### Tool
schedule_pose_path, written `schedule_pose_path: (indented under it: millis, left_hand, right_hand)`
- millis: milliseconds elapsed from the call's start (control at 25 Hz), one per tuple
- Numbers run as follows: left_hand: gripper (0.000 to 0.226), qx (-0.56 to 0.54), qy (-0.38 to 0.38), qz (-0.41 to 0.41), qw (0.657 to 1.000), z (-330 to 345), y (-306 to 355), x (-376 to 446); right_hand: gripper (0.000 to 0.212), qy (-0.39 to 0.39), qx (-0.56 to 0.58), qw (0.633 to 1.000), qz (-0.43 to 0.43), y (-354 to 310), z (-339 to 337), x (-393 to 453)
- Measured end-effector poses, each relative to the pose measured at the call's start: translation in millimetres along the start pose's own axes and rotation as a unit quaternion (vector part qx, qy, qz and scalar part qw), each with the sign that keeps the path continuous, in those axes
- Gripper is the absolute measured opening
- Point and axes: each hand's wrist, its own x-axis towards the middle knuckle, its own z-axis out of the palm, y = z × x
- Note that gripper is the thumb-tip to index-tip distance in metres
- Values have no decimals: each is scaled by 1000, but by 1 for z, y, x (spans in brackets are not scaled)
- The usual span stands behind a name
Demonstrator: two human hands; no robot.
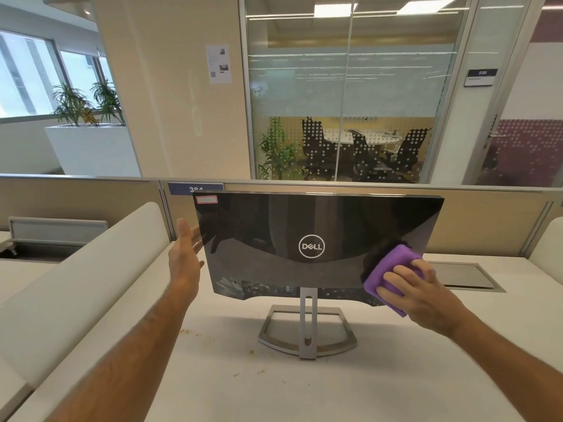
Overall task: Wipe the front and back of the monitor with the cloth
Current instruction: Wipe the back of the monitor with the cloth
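Note:
A black monitor [316,226] stands on the white desk with its glossy back and round logo facing me, on a silver stand [307,330]. My right hand [420,296] presses a folded purple cloth [387,269] against the lower right part of that back. My left hand [184,260] is at the monitor's left edge with fingers spread, fingertips at or just behind the edge; whether they touch it is unclear. The screen side is hidden.
The white desk [274,385] has a few brown crumbs near the stand. A grey cable hatch [466,275] is set in the desk to the right. A beige partition [91,202] runs behind the monitor, and a curved white divider [91,269] borders the left.

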Motion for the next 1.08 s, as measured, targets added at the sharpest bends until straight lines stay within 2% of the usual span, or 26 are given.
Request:
schedule_pose_path:
  millis: [80,120,280,400,440,600,640,800,840,960,1000,1080]
  left_hand:
    - [78,-1,0,0,1000,0,0,0]
    - [78,-2,0,0,1000,0,0,0]
    - [79,-4,2,2,1000,0,0,-1]
    - [76,-7,3,2,1000,1,1,-2]
    - [75,-8,2,3,1000,1,1,-2]
    - [72,-10,2,2,1000,-1,0,-1]
    - [72,-11,1,0,1000,-1,0,-1]
    - [72,-12,7,-2,1000,-1,1,-1]
    - [72,-12,6,-3,1000,-1,1,-1]
    - [71,-11,4,-2,1000,-2,1,1]
    - [71,-12,3,-2,1000,-2,1,1]
    - [70,-15,2,-1,1000,-1,1,0]
  right_hand:
    - [80,-36,-19,997,-65,7,-4,0]
    - [78,-29,-24,997,-66,12,-7,2]
    - [67,22,24,998,50,13,-16,12]
    - [73,-55,9,996,-66,-8,-11,8]
    - [76,-68,9,994,-80,-9,-11,7]
    - [69,-3,47,998,43,-5,-13,21]
    - [68,2,56,997,49,-8,-15,24]
    - [77,-55,31,993,-98,-19,-14,24]
    - [76,-43,29,995,-88,-15,-15,26]
    - [66,41,71,995,52,-8,-19,41]
    - [66,45,75,994,60,-11,-20,45]
    - [69,5,50,998,-35,-23,-16,43]
